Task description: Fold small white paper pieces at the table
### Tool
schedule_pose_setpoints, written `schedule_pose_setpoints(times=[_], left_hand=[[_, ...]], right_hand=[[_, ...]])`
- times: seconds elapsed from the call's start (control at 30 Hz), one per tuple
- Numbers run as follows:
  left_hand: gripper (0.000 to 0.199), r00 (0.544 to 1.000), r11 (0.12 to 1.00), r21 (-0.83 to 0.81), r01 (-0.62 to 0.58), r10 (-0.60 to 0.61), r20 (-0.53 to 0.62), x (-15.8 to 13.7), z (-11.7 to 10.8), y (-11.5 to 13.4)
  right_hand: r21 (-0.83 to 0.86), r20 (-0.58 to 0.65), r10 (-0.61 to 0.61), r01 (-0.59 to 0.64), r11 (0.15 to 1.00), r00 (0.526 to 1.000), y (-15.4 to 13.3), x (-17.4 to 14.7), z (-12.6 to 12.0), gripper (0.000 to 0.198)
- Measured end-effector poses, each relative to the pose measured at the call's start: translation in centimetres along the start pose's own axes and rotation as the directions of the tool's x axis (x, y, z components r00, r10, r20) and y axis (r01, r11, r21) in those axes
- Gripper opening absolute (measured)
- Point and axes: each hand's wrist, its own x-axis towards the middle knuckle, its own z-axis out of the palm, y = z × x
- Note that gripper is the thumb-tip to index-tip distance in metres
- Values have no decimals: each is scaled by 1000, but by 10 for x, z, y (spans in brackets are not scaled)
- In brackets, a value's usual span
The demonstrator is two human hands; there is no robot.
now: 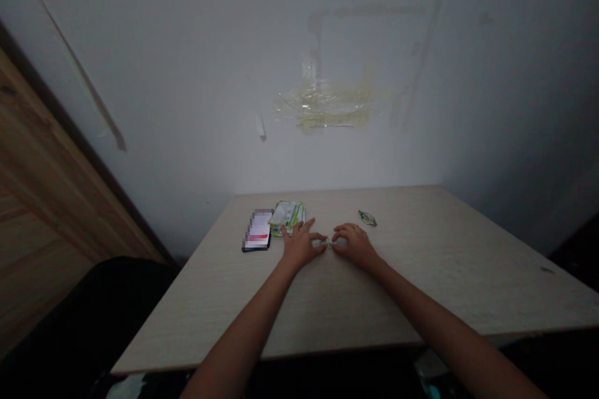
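Note:
Over the middle of the table, my left hand [301,248] and my right hand [354,244] face each other. Their thumbs and index fingers pinch a small piece of folded printed paper [328,242] from both sides, and the fingertips cover much of it. The other fingers of my left hand spread toward a stack of green and white printed sheets [287,214], whose near edge they partly cover. Beyond my right hand lies a small folded piece with pointed ends [367,218], patterned in green and white.
A phone [257,230] with a lit, blurred screen lies left of the stack. The pale wooden table [224,312] meets a grey wall with old clear tape [325,109] on it. At the left stand a wooden panel [37,199] and something dark.

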Motion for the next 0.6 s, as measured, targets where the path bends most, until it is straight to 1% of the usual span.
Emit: schedule_pose_setpoints(times=[0.17,0.37,0.5,0.6], left_hand=[[31,1000,1000,-8,-10,10,5,-1,-1,0],[30,999,1000,-22,7,-6,35,-1,-1,0],[31,998,999,-35,18,-16,67,-2,-1,0],[31,998,999,-38,16,-13,65,-1,-1,0]], right_hand=[[3,-3,20,-20,1000,1000,-2,-1,0,16],[13,10,32,-32,999,999,-1,0,0,16],[17,34,31,-32,999,999,-1,0,-1,20],[12,33,39,-39,999,999,-1,0,0,21]])
